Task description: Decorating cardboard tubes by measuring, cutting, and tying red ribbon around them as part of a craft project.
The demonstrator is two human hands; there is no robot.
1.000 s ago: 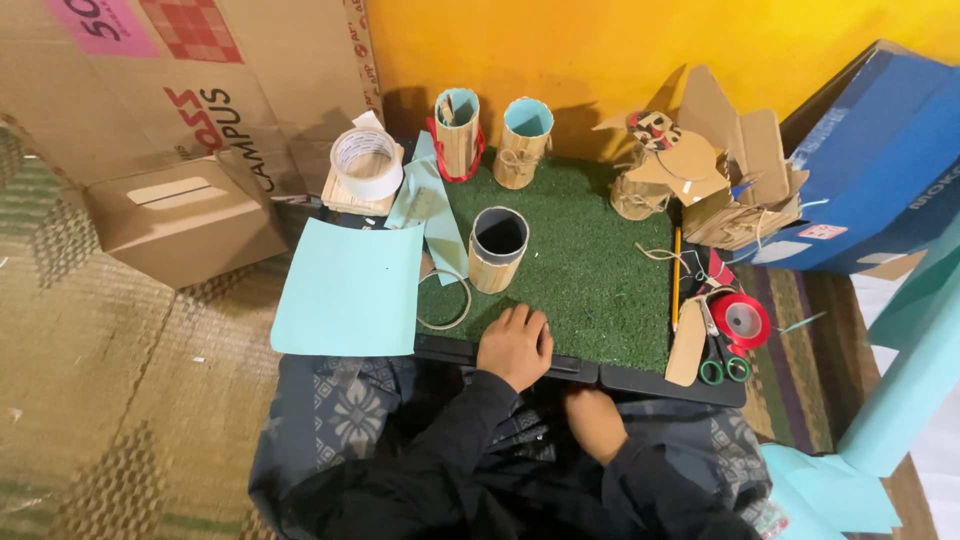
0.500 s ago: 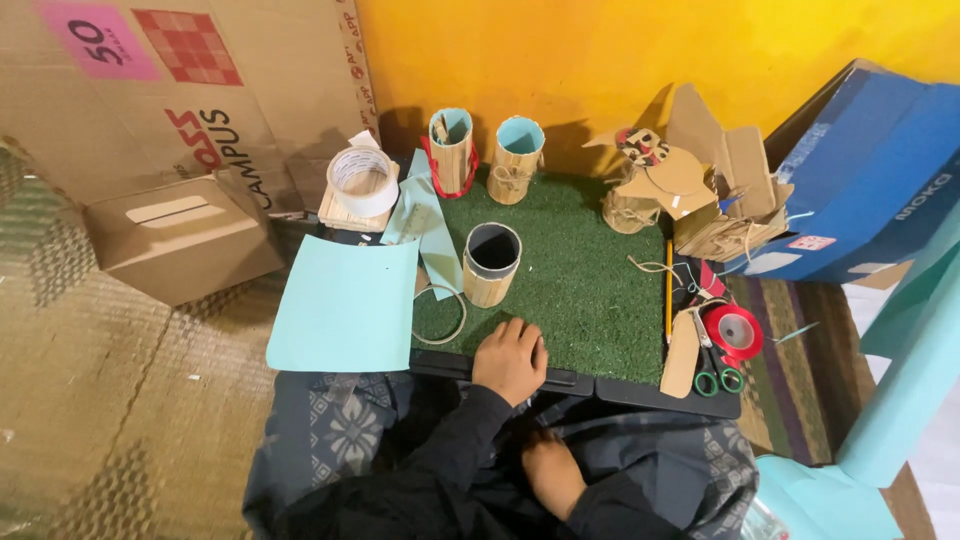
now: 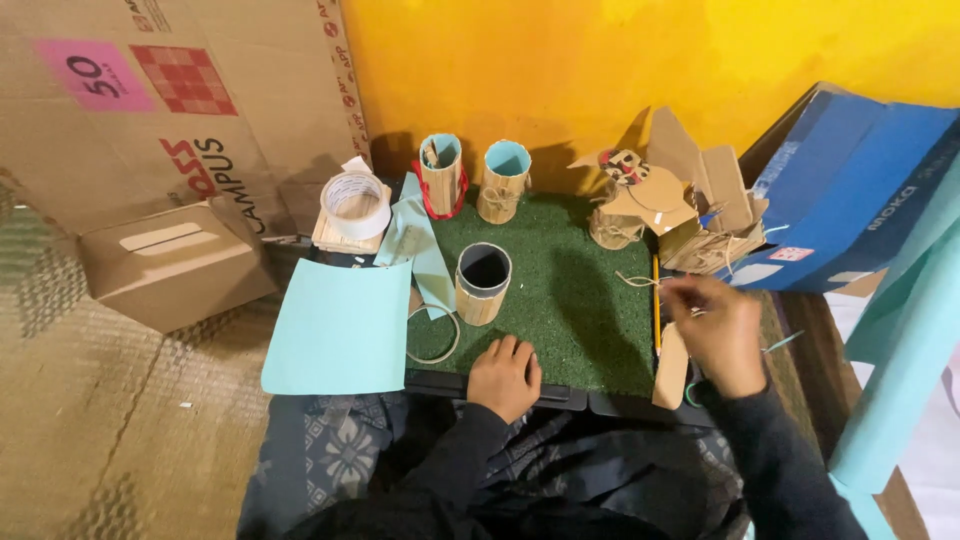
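Step in hand, by the look of it: picking up string for craft work. Right hand [image 3: 718, 335], right of centre, fingers pinched on thin twine [image 3: 640, 281] trailing over green turf mat [image 3: 580, 300]. Left hand [image 3: 505, 375] rests flat, grip released, on mat's lower edge. Next move likely calls for carrying twine to paper-wrapped cup [image 3: 483, 283] at centre. Pencil [image 3: 656, 300] and cardboard pieces [image 3: 680, 215] crowd right side; tape roll [image 3: 355, 205] upper left.
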